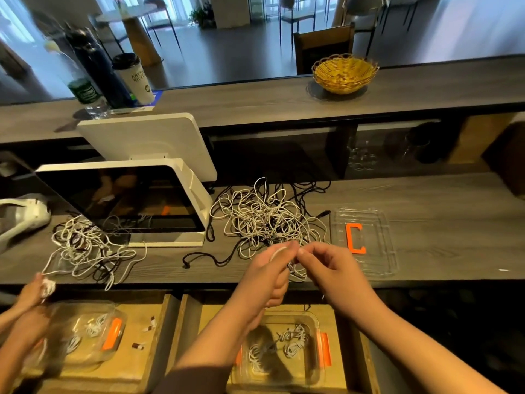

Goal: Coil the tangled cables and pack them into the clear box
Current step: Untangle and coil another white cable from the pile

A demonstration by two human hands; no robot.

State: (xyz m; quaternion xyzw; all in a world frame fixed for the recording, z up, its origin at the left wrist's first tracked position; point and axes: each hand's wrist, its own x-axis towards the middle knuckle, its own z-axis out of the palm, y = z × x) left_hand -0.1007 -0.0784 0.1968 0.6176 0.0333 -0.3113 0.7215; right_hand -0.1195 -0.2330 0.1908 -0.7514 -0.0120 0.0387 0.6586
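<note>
A tangle of white and black cables [264, 217] lies on the grey counter just behind my hands. My left hand [267, 274] grips a white cable, which loops over its fingers. My right hand [326, 265] pinches the same white cable close to my left fingertips. A small bunch of white loops [297, 273] hangs between the two hands. Below the counter edge, a clear box [319, 362] with orange clips sits in an open drawer and holds a few coiled white cables [292, 341]. Its clear lid [377, 251] with an orange clip lies on the counter to the right.
Another person's hands [31, 297] work on a second cable tangle [85, 248] at the left, above another clear box [93, 334]. A white point-of-sale screen [136, 203] stands on the counter. The raised shelf holds a yellow basket [345, 72], a cup and bottles.
</note>
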